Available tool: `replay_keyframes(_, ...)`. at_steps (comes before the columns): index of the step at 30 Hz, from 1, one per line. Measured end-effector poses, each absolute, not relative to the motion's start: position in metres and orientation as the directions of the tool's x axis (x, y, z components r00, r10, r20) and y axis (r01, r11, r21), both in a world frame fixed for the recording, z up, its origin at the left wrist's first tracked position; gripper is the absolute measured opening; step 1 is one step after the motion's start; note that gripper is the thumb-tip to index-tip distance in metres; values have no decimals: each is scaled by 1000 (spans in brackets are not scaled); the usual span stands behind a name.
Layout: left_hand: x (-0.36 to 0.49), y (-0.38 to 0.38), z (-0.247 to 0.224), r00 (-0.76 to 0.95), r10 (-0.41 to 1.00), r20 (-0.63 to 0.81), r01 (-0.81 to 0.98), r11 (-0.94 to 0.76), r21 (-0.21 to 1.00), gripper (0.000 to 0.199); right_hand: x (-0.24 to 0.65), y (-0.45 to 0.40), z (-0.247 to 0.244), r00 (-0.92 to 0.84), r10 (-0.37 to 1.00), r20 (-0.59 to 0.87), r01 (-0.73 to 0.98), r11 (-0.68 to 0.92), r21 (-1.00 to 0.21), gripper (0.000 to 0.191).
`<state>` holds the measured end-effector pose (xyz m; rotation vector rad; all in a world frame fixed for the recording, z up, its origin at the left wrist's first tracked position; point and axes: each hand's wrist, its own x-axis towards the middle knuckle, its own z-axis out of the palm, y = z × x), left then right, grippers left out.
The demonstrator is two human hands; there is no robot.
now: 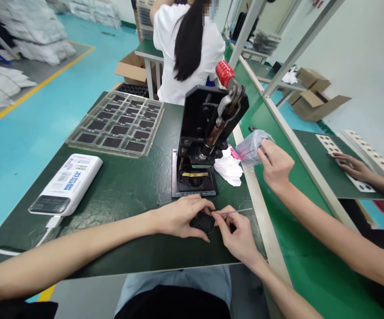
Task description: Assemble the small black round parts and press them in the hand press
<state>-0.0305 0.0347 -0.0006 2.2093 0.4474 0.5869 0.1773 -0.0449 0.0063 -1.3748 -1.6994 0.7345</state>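
My left hand [182, 217] grips a small round black part [203, 223] by its edge, low over the green table [128, 252]. From the right, my right hand [237, 232] pinches a thin grey stick-like tool [241, 211], and its fingertips meet the black part's upper right edge. What the tool's tip touches is hidden by the fingers. Just beyond both hands stands a black hand press [197, 119] with a red lever grip [225, 73]. In the press's base lies a black fixture [195, 180] with a yellow strip across it.
A clear tray [139, 155] of dark flat pieces lies at the back left, near a white power bank [67, 184] with a cable. White tissue [230, 168] sits beside the press. A co-worker's hand [276, 164] holds a plastic-wrapped bundle [253, 148]. Another person [187, 53] sits ahead.
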Motion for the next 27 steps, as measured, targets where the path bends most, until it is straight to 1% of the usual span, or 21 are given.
replay_keyframes(5,-31,34,-1,832,491,259,133,-629,766,62,176,-50,7,-111,964,243,550,263,-793,17)
replay_keyframes(9,-32,33,1,835,479,270,126,-646,753,66,176,-51,7,-124,956,265,574,287,-767,15)
replay_keyframes(13,-32,33,1,829,496,257,143,-632,761,69,175,-52,6,-164,948,273,588,316,-744,16)
replay_keyframes(17,-35,34,-2,826,498,263,149,-644,750,70,172,-51,3,-204,934,294,631,355,-690,17)
replay_keyframes(20,-37,33,-3,815,508,278,161,-659,735,64,167,-50,2,-204,921,332,679,377,-630,19)
replay_keyframes(23,-40,34,-3,786,539,303,184,-671,718,50,161,-47,1,-241,906,348,737,404,-542,21)
replay_keyframes(25,-42,38,-3,759,556,341,187,-687,702,41,157,-42,1,-275,909,312,785,400,-473,20)
replay_keyframes(27,-44,43,-4,733,543,410,171,-730,662,41,154,-37,1,-279,924,260,826,369,-425,18)
